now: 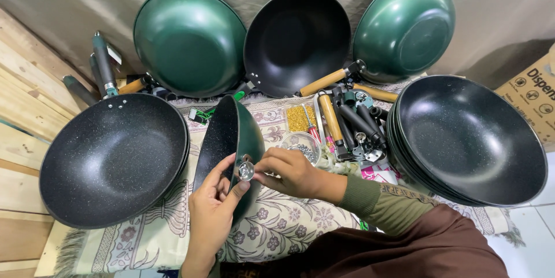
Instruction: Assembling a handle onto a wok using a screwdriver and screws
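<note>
Small glass bowl (302, 145) holds metal screws beside right hand (292, 172).

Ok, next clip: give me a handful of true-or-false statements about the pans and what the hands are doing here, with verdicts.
1. The left hand steadies a green wok stood on its edge. True.
2. The right hand holds a screwdriver. False: its fingertips pinch at a small round metal fitting on the wok's wall.
3. A stack of black woks sits at the right of the picture. True.
4. All three pans leaning against the backdrop are green. False: the middle one is black.
5. Loose wooden handles lie on the patterned cloth. True.
</note>
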